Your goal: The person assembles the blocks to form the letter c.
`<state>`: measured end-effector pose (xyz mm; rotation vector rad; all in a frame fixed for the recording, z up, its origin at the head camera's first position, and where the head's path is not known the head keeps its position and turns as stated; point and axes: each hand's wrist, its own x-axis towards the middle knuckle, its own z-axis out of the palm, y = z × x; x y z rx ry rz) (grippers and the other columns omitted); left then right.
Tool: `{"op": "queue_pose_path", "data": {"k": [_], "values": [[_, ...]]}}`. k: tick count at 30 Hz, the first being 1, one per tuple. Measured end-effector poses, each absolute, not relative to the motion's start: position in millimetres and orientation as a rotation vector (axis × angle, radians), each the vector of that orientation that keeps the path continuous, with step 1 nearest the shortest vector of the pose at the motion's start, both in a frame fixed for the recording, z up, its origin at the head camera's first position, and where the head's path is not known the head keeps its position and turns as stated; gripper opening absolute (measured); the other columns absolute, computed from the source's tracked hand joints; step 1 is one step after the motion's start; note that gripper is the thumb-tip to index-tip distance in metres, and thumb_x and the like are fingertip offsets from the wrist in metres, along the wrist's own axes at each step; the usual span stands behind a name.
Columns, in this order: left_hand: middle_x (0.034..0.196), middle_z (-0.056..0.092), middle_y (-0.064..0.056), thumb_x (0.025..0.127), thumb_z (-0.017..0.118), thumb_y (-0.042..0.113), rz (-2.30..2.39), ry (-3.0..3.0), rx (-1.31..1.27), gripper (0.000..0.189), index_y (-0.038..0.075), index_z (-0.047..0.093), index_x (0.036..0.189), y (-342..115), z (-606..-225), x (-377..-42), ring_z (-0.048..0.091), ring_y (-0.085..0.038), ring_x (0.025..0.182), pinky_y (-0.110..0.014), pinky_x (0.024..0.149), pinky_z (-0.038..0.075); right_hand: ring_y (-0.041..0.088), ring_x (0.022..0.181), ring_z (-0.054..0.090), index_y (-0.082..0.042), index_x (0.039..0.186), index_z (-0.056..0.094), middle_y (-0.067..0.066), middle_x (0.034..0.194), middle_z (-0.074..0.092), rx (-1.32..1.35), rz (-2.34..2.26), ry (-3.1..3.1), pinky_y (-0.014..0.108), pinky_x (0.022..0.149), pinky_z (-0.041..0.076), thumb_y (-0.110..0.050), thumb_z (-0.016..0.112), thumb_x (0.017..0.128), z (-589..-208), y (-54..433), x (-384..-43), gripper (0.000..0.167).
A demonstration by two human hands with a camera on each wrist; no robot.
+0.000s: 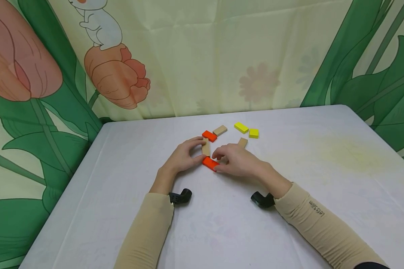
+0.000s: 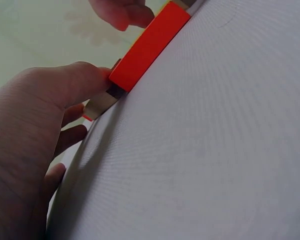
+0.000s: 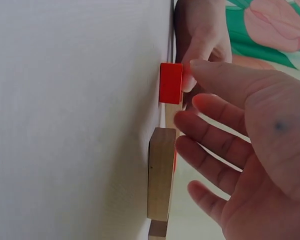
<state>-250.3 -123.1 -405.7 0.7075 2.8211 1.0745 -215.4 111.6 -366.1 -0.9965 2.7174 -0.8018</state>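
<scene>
A red block [image 1: 210, 163] lies flat on the table between both hands, its far-left end against a plain wooden block [image 1: 205, 147]. My left hand [image 1: 183, 156] reaches along that wooden block's left side, index finger at its far end. In the left wrist view, its thumb touches the end of the red block [image 2: 150, 47]. From the right, my right hand [image 1: 239, 160] has its thumb tip at the red block's other end. Its remaining fingers curve loosely over the table, as the right wrist view shows. Another wooden block [image 1: 243, 142] is partly hidden behind this hand.
Beyond the hands lie an orange-red block [image 1: 209, 136], a wooden block [image 1: 220, 130] touching its corner, and two yellow blocks, one long [image 1: 241, 127] and one shorter-looking [image 1: 254, 133]. White cloth covers the table [image 1: 323, 149]. A printed curtain [image 1: 195, 56] hangs behind.
</scene>
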Motion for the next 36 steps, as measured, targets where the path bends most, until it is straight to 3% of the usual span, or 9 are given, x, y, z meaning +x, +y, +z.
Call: {"op": "queue_pose_path", "data": {"k": [9, 25, 36], "values": [[0.153, 0.047, 0.001, 0.092, 0.072, 0.026, 1.085, 2.821, 0.715, 0.052, 0.016, 0.06, 0.142, -123.3, -406.3, -250.6, 0.037, -0.02, 0.144, -0.043, 0.118, 0.029, 0.019, 0.102, 0.061, -0.011, 0.118, 0.07, 0.001, 0.112, 0.068, -0.949, -0.856, 2.705, 0.037, 0.088, 0.054, -0.021, 0.076, 0.09, -362.2, 115.0, -213.9, 0.031], [0.152, 0.048, 0.002, 0.091, 0.072, 0.026, 1.098, 2.826, 0.718, 0.052, 0.016, 0.061, 0.141, -123.4, -408.2, -251.4, 0.038, -0.019, 0.143, -0.043, 0.117, 0.03, 0.016, 0.093, 0.063, -0.01, 0.107, 0.072, -0.005, 0.098, 0.07, -1.054, -0.777, 2.716, 0.033, 0.085, 0.053, -0.019, 0.079, 0.088, -367.6, 108.9, -216.5, 0.022], [0.152, 0.048, 0.002, 0.092, 0.073, 0.025, 1.106, 2.824, 0.725, 0.051, 0.016, 0.061, 0.14, -123.7, -409.8, -252.0, 0.037, -0.018, 0.143, -0.042, 0.117, 0.03, 0.017, 0.093, 0.063, -0.009, 0.109, 0.073, -0.003, 0.1, 0.07, -1.07, -0.745, 2.725, 0.034, 0.087, 0.053, -0.016, 0.078, 0.089, -367.8, 109.5, -215.7, 0.021]]}}
